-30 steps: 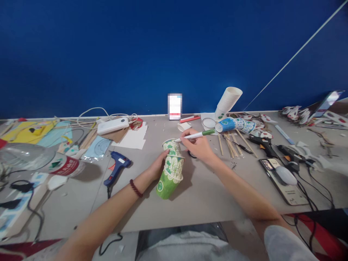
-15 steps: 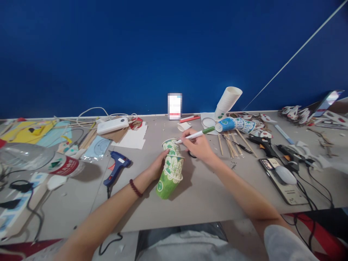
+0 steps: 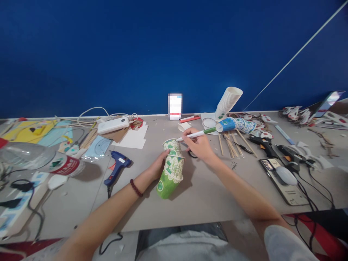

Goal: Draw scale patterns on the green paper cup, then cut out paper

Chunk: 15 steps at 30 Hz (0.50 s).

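A stack of green paper cups, patterned with leaves and scalloped cut edges, lies tilted on the table in front of me. My left hand is closed round its left side, the thumb near the upper cup. Pinched in my right hand is a white marker pen with a green end. Its tip is at the rim of the topmost cup; whether it touches I cannot tell. The right fingers rest close to that rim.
A blue glue gun and a plastic bottle lie to the left. Stacked white cups, blue paper cups and wooden sticks sit back right. Nearer right are a phone with a mouse on it.
Hardly anything differs. The pen and my right hand have shifted very slightly along the cup's rim; my left hand keeps its hold on the cups.
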Tool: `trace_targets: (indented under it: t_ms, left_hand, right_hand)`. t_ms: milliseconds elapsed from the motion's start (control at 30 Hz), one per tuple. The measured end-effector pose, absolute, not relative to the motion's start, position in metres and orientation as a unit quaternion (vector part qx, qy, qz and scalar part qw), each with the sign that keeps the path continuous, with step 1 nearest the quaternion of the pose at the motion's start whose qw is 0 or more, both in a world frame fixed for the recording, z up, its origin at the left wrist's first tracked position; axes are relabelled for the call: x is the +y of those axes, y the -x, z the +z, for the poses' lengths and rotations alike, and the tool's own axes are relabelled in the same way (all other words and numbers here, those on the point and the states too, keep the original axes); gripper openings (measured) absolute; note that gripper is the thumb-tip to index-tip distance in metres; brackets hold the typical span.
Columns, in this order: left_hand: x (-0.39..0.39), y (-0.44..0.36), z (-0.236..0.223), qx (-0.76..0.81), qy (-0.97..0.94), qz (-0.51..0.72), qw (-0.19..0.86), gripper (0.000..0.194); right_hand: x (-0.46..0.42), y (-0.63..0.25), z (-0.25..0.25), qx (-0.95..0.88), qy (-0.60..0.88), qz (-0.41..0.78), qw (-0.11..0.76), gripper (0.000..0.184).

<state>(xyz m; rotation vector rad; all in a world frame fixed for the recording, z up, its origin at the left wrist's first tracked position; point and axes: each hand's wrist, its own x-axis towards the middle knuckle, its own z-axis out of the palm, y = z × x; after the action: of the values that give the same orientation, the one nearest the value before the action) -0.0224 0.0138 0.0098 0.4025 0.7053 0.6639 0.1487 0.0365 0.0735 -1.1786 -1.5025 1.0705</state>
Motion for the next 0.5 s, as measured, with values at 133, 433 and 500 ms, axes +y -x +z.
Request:
trace_targets:
  t_ms: [133, 433, 500]
  left_hand:
    - [0.0134, 0.0218, 0.0109, 0.341, -0.191, 0.316, 0.864, 0.048]
    - [0.0127, 0.0212, 0.0136, 0.344, -0.182, 0.316, 0.865, 0.045]
    - [0.0125, 0.0206, 0.0153, 0.350, -0.176, 0.318, 0.863, 0.045]
  right_hand:
    - [0.0352, -0.1483, 0.0760, -0.610, 0.482, 0.433, 0.456, 0.015]
    - [0.0366, -0.1493, 0.0715, -0.615, 0.490, 0.434, 0.439, 0.014]
    - [0.0368, -0.1495, 0.0703, -0.619, 0.490, 0.430, 0.438, 0.013]
